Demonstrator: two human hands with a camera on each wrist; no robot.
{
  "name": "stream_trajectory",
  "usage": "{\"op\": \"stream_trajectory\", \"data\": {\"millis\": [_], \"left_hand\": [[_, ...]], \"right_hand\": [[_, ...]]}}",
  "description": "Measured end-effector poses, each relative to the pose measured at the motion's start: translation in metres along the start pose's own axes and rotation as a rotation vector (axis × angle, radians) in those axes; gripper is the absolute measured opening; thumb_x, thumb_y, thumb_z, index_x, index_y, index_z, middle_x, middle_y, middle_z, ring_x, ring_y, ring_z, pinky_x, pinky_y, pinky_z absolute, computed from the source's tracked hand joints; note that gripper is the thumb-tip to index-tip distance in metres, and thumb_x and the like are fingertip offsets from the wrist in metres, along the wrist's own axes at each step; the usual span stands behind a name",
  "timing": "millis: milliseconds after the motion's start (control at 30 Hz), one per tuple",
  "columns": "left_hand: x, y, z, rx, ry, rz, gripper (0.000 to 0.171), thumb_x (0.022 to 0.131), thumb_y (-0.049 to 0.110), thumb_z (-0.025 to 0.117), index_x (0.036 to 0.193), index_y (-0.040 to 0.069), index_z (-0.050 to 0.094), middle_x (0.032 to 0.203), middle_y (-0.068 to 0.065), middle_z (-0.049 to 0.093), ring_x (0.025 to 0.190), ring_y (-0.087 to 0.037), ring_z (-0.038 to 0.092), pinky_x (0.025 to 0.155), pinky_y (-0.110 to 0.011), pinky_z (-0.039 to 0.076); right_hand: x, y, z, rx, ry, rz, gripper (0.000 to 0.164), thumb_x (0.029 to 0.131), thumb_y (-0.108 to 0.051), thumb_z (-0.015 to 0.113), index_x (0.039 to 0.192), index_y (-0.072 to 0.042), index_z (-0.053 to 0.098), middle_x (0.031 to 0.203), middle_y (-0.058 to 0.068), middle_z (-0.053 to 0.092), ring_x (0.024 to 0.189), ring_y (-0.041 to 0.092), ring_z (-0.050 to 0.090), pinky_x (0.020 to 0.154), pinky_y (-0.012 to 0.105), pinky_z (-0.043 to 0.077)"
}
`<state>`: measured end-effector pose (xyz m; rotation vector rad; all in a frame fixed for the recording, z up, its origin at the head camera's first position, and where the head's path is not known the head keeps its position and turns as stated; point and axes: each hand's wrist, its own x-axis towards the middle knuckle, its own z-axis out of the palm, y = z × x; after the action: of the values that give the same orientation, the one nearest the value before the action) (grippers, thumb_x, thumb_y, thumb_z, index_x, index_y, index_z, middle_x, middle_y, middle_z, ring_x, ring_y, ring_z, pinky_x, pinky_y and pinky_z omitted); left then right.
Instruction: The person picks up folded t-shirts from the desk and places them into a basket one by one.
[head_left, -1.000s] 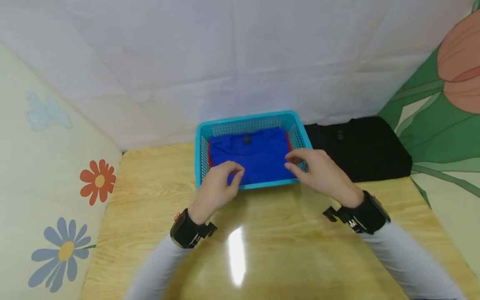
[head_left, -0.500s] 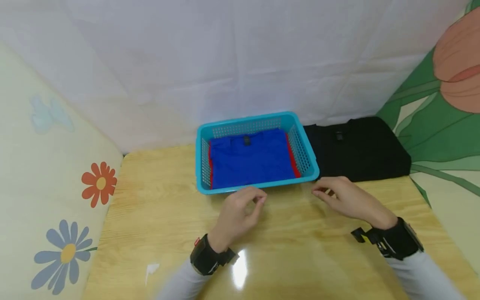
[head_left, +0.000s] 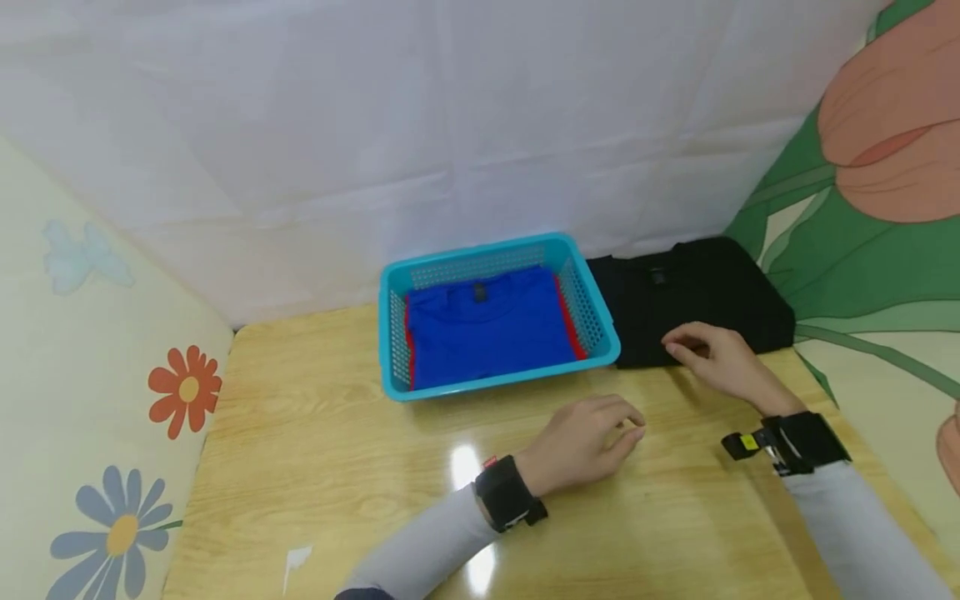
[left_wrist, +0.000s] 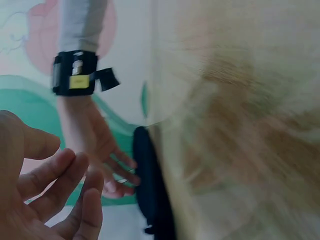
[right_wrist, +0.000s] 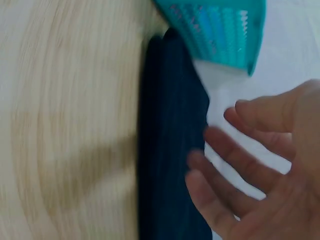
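The black shirt (head_left: pixel 686 293) lies folded on our table (head_left: pixel 315 433), at three o'clock from the basket (head_left: pixel 497 381), which holds a blue shirt (head_left: pixel 491 337). Our right hand (head_left: pixel 718 360), by the black shirt's six o'clock edge, and left hand (head_left: pixel 581 442), at the basket's five o'clock, hold nothing.

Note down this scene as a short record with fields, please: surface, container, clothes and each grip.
Surface: flat yellowish wood-grain table
Container: turquoise rectangular perforated plastic basket, upright on the table
Contents: folded blue fabric garment on top, red fabric showing at both sides beneath it
Beside container: folded black fabric garment, on the table, right of the basket
Left grip: bare, holding nothing, over the table in front of the basket's right end
Right grip: bare, holding nothing, at the black garment's front edge; contact unclear
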<state>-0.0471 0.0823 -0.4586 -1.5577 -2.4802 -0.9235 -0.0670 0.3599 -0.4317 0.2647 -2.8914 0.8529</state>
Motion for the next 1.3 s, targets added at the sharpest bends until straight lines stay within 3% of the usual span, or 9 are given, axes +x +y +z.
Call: {"op": "stream_trajectory", "data": {"millis": [133, 267, 400, 500, 700, 900, 967, 1133, 1300], "left_hand": [[0.02, -0.004, 0.017, 0.077, -0.047, -0.028, 0.027, 0.102, 0.038, 0.052, 0.12, 0.022, 0.065, 0.122, 0.009, 0.064, 0.115, -0.002, 0.058, 0.097, -0.014, 0.046], [0.032, -0.01, 0.032, 0.214, -0.124, -0.06, 0.041, 0.102, 0.044, 0.05, 0.134, 0.02, 0.058, 0.142, 0.004, 0.054, 0.136, -0.014, 0.047, 0.116, -0.028, 0.035], [0.036, -0.013, 0.047, 0.28, -0.225, -0.131, 0.059, 0.102, 0.053, 0.043, 0.151, 0.02, 0.041, 0.162, 0.0, 0.031, 0.147, -0.026, 0.036, 0.117, -0.04, 0.036], [0.038, -0.011, 0.054, 0.276, -0.275, -0.193, 0.069, 0.1, 0.058, 0.041, 0.157, 0.019, 0.03, 0.167, 0.0, 0.019, 0.15, -0.029, 0.031, 0.116, -0.043, 0.038], [0.046, -0.006, 0.052, 0.299, -0.332, -0.271, 0.076, 0.099, 0.062, 0.04, 0.159, 0.018, 0.024, 0.168, -0.002, 0.014, 0.155, -0.026, 0.016, 0.12, -0.042, 0.031], [0.05, -0.005, 0.049, 0.339, -0.416, -0.312, 0.067, 0.099, 0.063, 0.038, 0.155, 0.025, 0.033, 0.165, 0.002, 0.023, 0.154, -0.024, 0.019, 0.123, -0.043, 0.027], [0.048, -0.004, 0.05, 0.363, -0.442, -0.315, 0.064, 0.1, 0.063, 0.037, 0.153, 0.028, 0.035, 0.165, 0.005, 0.023, 0.154, -0.023, 0.02, 0.123, -0.043, 0.025], [0.043, -0.003, 0.049, 0.46, -0.424, -0.271, 0.059, 0.1, 0.06, 0.038, 0.148, 0.026, 0.043, 0.162, 0.005, 0.03, 0.151, -0.022, 0.028, 0.122, -0.043, 0.028], [0.039, -0.001, 0.044, 0.449, -0.436, -0.252, 0.058, 0.101, 0.059, 0.038, 0.148, 0.025, 0.044, 0.162, 0.006, 0.032, 0.151, -0.021, 0.028, 0.121, -0.041, 0.029]], "right_hand": [[0.001, 0.016, 0.002, -0.056, 0.036, 0.013, 0.018, 0.097, -0.013, 0.065, 0.111, -0.004, 0.07, 0.111, 0.018, 0.067, 0.093, 0.029, 0.066, 0.075, 0.036, 0.054], [-0.004, 0.036, 0.006, -0.116, 0.069, 0.011, 0.024, 0.093, -0.009, 0.067, 0.114, 0.002, 0.066, 0.121, 0.029, 0.058, 0.108, 0.048, 0.056, 0.086, 0.06, 0.045], [-0.012, 0.052, 0.01, -0.202, 0.052, 0.096, 0.036, 0.095, -0.014, 0.065, 0.125, 0.003, 0.061, 0.137, 0.035, 0.047, 0.12, 0.057, 0.045, 0.087, 0.072, 0.037], [-0.017, 0.061, 0.013, -0.259, -0.037, 0.159, 0.047, 0.099, -0.026, 0.06, 0.138, 0.001, 0.052, 0.146, 0.039, 0.035, 0.128, 0.065, 0.034, 0.087, 0.081, 0.033], [-0.015, 0.063, 0.01, -0.301, -0.116, 0.113, 0.052, 0.101, -0.03, 0.058, 0.14, 0.004, 0.05, 0.145, 0.046, 0.03, 0.132, 0.067, 0.027, 0.104, 0.077, 0.025], [-0.012, 0.058, 0.007, -0.304, -0.123, 0.125, 0.052, 0.1, -0.029, 0.059, 0.139, 0.005, 0.05, 0.145, 0.046, 0.029, 0.132, 0.065, 0.027, 0.109, 0.073, 0.022], [-0.013, 0.058, 0.008, -0.298, -0.129, 0.135, 0.053, 0.1, -0.029, 0.06, 0.139, 0.005, 0.05, 0.146, 0.046, 0.029, 0.131, 0.067, 0.027, 0.108, 0.074, 0.022], [-0.016, 0.056, 0.009, -0.266, -0.134, 0.171, 0.054, 0.1, -0.031, 0.06, 0.14, 0.003, 0.05, 0.148, 0.044, 0.026, 0.132, 0.069, 0.022, 0.109, 0.074, 0.02], [-0.021, 0.055, 0.01, -0.249, -0.124, 0.18, 0.054, 0.1, -0.032, 0.06, 0.14, 0.002, 0.05, 0.149, 0.043, 0.025, 0.133, 0.069, 0.021, 0.11, 0.074, 0.017]]}}
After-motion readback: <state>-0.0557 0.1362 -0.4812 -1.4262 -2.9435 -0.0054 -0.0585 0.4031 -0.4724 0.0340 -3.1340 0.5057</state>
